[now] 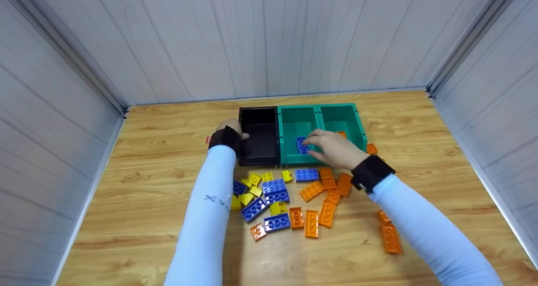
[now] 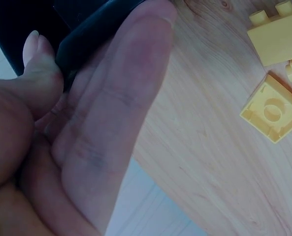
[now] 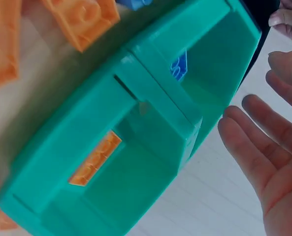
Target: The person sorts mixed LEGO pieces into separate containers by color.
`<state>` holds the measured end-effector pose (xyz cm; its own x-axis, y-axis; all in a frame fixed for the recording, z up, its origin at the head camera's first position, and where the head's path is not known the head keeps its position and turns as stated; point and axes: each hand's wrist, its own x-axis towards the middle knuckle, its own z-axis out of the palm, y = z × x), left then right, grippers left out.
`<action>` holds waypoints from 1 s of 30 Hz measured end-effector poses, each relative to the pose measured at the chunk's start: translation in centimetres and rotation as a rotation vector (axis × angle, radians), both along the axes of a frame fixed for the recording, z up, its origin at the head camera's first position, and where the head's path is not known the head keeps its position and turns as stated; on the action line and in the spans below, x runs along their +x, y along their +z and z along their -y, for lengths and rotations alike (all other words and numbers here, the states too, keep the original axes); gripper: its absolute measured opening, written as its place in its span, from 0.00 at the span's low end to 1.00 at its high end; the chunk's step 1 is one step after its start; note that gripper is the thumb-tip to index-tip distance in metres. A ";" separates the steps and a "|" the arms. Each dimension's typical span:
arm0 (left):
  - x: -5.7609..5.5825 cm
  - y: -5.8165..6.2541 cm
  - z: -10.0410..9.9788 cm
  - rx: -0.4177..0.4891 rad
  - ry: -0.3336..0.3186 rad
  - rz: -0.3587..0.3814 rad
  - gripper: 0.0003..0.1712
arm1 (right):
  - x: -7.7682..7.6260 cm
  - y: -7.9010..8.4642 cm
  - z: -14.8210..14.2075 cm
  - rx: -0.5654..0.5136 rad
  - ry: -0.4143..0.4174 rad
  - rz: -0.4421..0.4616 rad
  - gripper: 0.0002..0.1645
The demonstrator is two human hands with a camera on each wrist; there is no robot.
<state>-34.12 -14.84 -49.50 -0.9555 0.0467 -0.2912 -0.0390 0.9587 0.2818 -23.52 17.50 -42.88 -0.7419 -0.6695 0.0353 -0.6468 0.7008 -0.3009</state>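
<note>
My left hand (image 1: 230,126) pinches the black bin (image 1: 258,145)'s side wall, which I should brace gently, while my right hand (image 1: 336,148), empty with fingers loosely spread, should avoid nudging the blue brick (image 1: 300,146) lying in the adjoining green bin (image 1: 296,120).

Left sleeve (image 1: 204,231): pale blue, close-fitting; dark lettering along forearm, an X legible. Right sleeve (image 1: 428,223): same pale blue, creased toward elbow. Left wristband (image 1: 222,140): black, strap-like. Right wristband (image 1: 373,170): black, wide, small glint at edge. Left fingers (image 2: 136,59), right fingers (image 3: 246,147): bare.
</note>
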 end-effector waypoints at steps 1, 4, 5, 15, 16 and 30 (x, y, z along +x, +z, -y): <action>0.5 0.5 -0.1 0.006 0.008 -0.006 0.29 | 0.4 -0.2 -0.1 -0.004 0.000 0.004 0.19; 3.0 4.0 -0.9 0.054 0.047 0.056 0.29 | 1.4 -1.2 -0.4 -0.025 0.006 0.018 0.17; 3.8 4.9 -1.1 0.057 0.055 0.048 0.27 | 1.7 -1.6 -0.4 -0.035 0.011 0.022 0.16; 7.0 8.7 -2.0 0.094 0.069 0.045 0.23 | 3.2 -5.0 -0.3 -0.065 0.056 0.034 0.15; 7.0 8.7 -1.9 0.088 0.064 0.047 0.23 | 3.3 -5.2 -0.3 -0.062 0.053 0.042 0.16; 6.6 8.2 -1.8 0.086 0.082 0.071 0.24 | 3.9 -6.2 0.0 0.031 -0.032 0.080 0.22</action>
